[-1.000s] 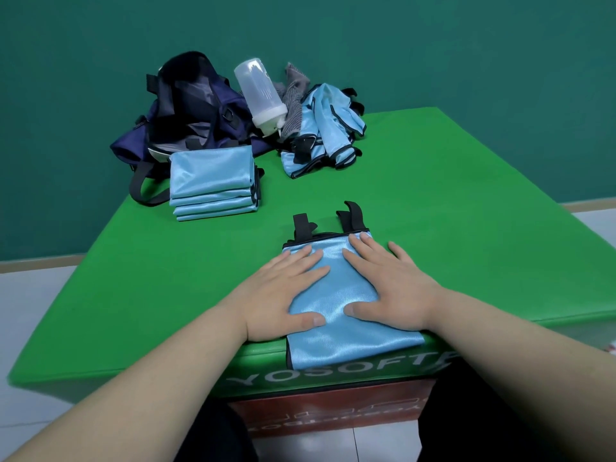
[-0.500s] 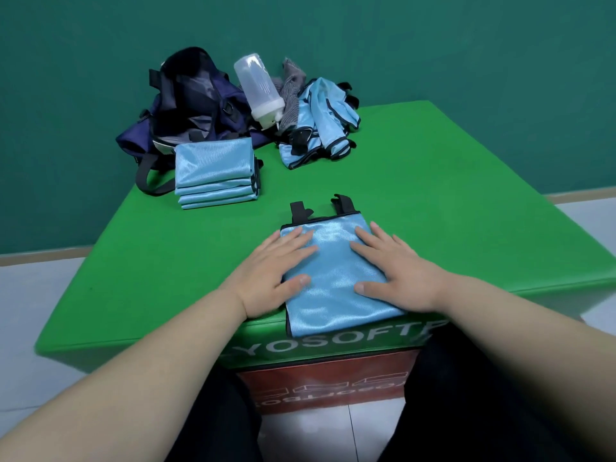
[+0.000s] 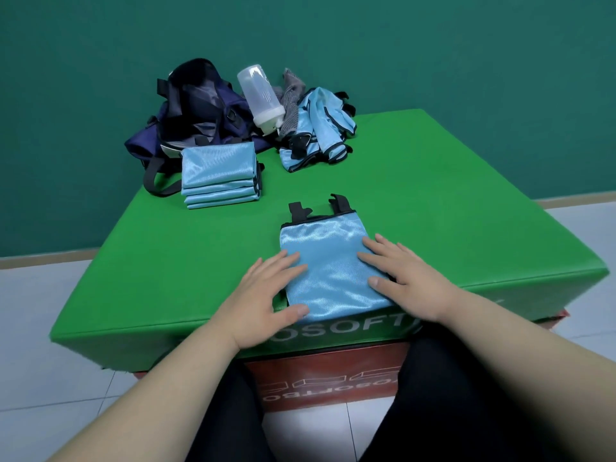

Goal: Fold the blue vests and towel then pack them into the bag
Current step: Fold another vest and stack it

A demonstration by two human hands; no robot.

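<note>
A folded light-blue vest (image 3: 328,261) with black trim lies at the near edge of the green table (image 3: 433,201). My left hand (image 3: 263,298) lies flat along its left edge, fingers straight. On the vest's right edge rests my right hand (image 3: 403,278), also flat. A stack of folded blue vests (image 3: 218,175) sits farther back on the left, in front of the open dark-blue bag (image 3: 196,108). An unfolded heap of blue vests (image 3: 320,128) lies at the back, with a grey striped towel (image 3: 291,98) beside it.
A clear plastic bottle (image 3: 261,95) leans between the bag and the towel. The bag's black strap (image 3: 156,181) loops onto the table at the left. A teal wall stands behind the table; tiled floor surrounds it.
Both hands have slid apart from the middle of the folded vest to its left and right edges. The camera view has shifted slightly.
</note>
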